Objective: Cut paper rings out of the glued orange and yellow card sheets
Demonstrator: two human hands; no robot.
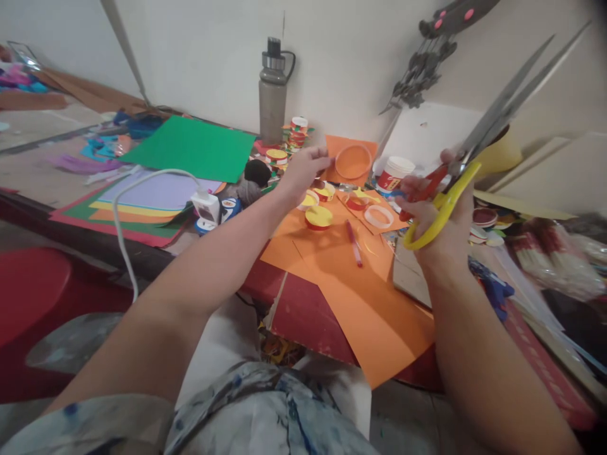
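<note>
My left hand (308, 165) reaches forward, its fingers pinched at the left edge of a small orange paper piece (370, 148). A round translucent ring (353, 163) shows against that piece; whether the fingers also grip the ring I cannot tell. My right hand (441, 221) is closed round large scissors (493, 117) with red and yellow handles, the blades slightly apart and pointing up to the right. Below the hands, orange sheets (351, 287) carry a red pen (353, 243), a red-sided yellow disc (318, 217) and another pale ring (378, 217).
A grey bottle (272, 104) stands by the wall, left of stacked small rolls (298, 129). Green paper (190, 148) and coloured sheets (142, 196) lie left, near a white plug (206, 205) with its cable. A white-and-red tub (396, 174) and a blue glue gun (493, 291) are right.
</note>
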